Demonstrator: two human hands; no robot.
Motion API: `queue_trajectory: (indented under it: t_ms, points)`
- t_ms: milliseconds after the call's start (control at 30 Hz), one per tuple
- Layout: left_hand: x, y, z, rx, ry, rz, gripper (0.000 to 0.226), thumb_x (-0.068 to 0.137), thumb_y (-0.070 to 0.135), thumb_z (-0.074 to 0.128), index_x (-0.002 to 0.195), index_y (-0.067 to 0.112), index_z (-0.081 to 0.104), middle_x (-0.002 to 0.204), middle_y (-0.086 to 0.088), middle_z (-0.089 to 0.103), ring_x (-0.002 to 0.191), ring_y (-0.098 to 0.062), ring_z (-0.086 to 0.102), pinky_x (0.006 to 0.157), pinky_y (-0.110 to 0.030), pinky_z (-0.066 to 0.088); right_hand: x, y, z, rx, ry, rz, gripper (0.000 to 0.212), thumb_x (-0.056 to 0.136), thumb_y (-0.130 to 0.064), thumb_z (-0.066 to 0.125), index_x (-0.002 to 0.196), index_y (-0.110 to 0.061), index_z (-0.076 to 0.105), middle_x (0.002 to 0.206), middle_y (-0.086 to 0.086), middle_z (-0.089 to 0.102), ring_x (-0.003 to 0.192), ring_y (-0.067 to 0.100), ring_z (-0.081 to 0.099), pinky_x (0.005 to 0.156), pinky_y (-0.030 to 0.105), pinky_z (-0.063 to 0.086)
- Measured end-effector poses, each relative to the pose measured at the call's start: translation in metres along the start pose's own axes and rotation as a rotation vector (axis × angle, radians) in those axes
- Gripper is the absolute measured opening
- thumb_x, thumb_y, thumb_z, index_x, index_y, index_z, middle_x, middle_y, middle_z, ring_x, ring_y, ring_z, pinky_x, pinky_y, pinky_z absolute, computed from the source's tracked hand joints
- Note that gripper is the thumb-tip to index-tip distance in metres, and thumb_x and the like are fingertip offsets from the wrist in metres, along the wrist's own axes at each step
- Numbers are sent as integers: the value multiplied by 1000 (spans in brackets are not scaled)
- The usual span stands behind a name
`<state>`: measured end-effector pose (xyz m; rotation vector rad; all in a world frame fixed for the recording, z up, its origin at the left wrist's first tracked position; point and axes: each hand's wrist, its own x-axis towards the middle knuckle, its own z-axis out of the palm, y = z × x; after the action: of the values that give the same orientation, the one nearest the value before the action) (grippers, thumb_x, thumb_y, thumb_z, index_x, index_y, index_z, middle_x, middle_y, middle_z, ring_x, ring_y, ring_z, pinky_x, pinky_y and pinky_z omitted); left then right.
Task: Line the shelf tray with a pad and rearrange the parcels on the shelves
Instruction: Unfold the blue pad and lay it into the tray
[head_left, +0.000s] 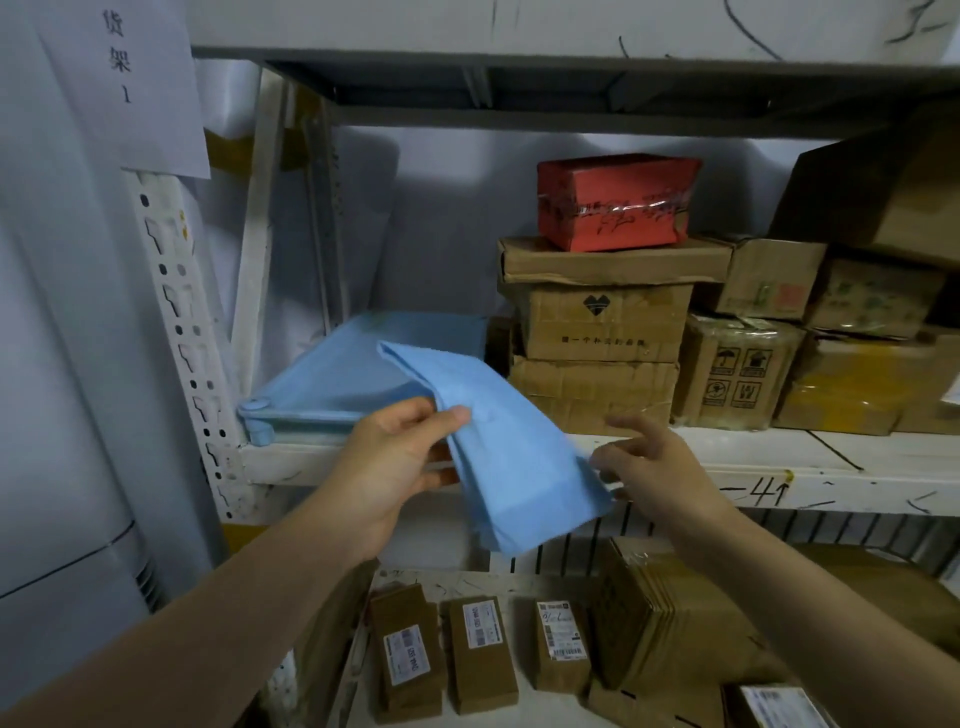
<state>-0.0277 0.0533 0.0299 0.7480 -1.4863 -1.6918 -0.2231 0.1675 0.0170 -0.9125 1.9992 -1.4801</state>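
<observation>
A folded light-blue pad (498, 447) hangs in front of the middle shelf. My left hand (395, 457) pinches its left edge between thumb and fingers. My right hand (649, 467) is beside the pad's right lower corner, fingers spread, fingertips at or just touching the edge. Behind the pad a light-blue shelf tray (332, 379) lies on the left part of the middle shelf (779, 462). Stacked brown parcels (597, 332) stand to the tray's right, with a red parcel (615, 200) on top.
More cardboard boxes (831, 332) fill the right of the middle shelf. The lower shelf holds several small labelled brown parcels (480, 652) and a taped bundle (660, 623). A white perforated upright (182, 332) and a paper sign (124, 78) are at left.
</observation>
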Motion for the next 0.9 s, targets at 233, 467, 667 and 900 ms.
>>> queue_trajectory:
  t_ms: [233, 467, 667, 900]
  points:
    - [-12, 10, 52, 465, -86, 440, 6, 86, 15, 74, 91, 14, 76, 90, 0, 74, 84, -14, 70, 73, -21, 56, -31, -15, -13, 31, -219, -225, 72, 74, -70, 67, 134, -33, 53, 120, -7, 65, 104, 12, 67, 82, 32, 60]
    - [-20, 5, 81, 727, -253, 525, 22, 82, 45, 73, 92, 26, 78, 105, 16, 63, 102, 5, 58, 88, -16, 46, -41, -20, -31, 454, -153, -107, 26, 102, -27, 54, 109, -10, 73, 101, 8, 78, 91, 22, 75, 82, 38, 60]
    - [-8, 3, 71, 764, 99, 447, 26, 76, 39, 80, 87, 29, 59, 106, 6, 51, 105, -15, 52, 87, -26, 40, -45, -28, -64, 503, -25, -45, 24, 101, -35, 56, 108, -18, 71, 101, 4, 79, 91, 26, 76, 75, 44, 59]
    - [-39, 17, 98, 865, -428, 528, 97, 54, 71, 80, 135, 47, 33, 136, 33, 20, 129, 10, 30, 106, -20, 35, -42, -43, -70, 549, 87, -70, 28, 105, -29, 52, 115, -7, 68, 100, 10, 78, 89, 27, 75, 74, 39, 60]
